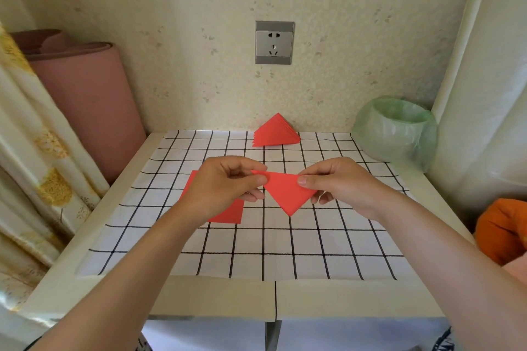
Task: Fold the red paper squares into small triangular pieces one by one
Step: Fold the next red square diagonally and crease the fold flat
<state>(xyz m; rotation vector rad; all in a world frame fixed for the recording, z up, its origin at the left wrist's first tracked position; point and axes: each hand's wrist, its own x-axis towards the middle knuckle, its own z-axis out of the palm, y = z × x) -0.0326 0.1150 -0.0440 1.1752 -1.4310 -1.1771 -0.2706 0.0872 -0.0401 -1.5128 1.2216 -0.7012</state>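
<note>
A red paper folded into a triangle [286,194] hangs point-down above the middle of the table. My left hand [225,185] pinches its left corner and my right hand [336,182] pinches its right corner, thumb on top. Flat red paper squares [228,214] lie on the checked cloth under my left hand, partly hidden by it. At the back of the table, near the wall, a stack of folded red triangles [275,132] lies fanned.
The white table [214,296] carries a black-and-white checked cloth [285,251]. A green plastic-lined bin [396,131] stands at the back right. A pink roll [85,100] and a curtain [34,137] stand left; an orange cushion [502,228] is right.
</note>
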